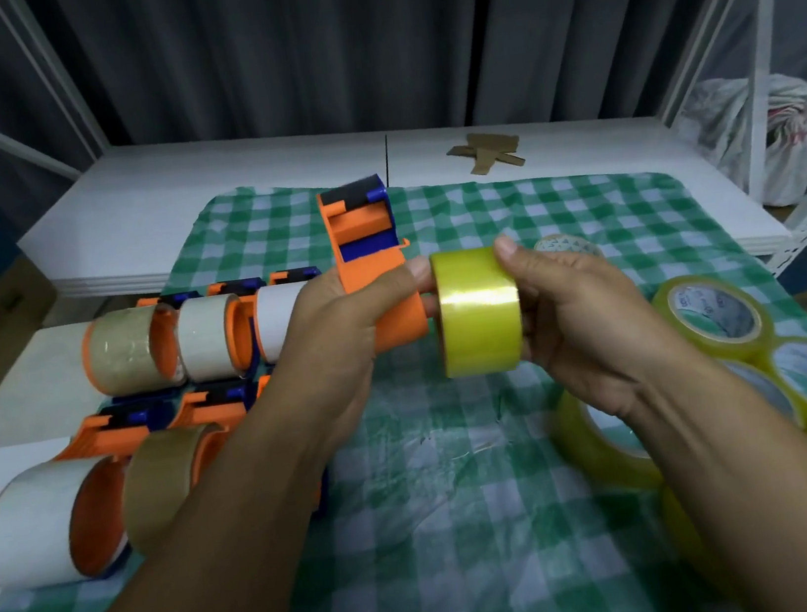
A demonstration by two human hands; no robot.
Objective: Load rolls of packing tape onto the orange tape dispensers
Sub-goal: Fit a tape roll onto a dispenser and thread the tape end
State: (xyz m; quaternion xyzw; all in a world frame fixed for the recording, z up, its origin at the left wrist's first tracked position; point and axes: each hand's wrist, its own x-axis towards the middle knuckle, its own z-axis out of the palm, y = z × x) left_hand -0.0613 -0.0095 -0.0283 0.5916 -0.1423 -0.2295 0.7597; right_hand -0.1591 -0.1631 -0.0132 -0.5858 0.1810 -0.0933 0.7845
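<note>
My left hand grips an orange and blue tape dispenser and holds it above the checked cloth, its roller end pointing away from me. My right hand holds a yellow roll of packing tape by its rim, right against the dispenser's orange hub. How far the roll sits on the hub is hidden. Several loaded dispensers lie in two rows at the left. Several spare yellow rolls lie flat at the right.
A green and white checked cloth covers the work surface. A white shelf board with cardboard scraps lies behind it. A white metal rack and stuffed plastic bags stand at the far right. Cardboard boxes sit at the left.
</note>
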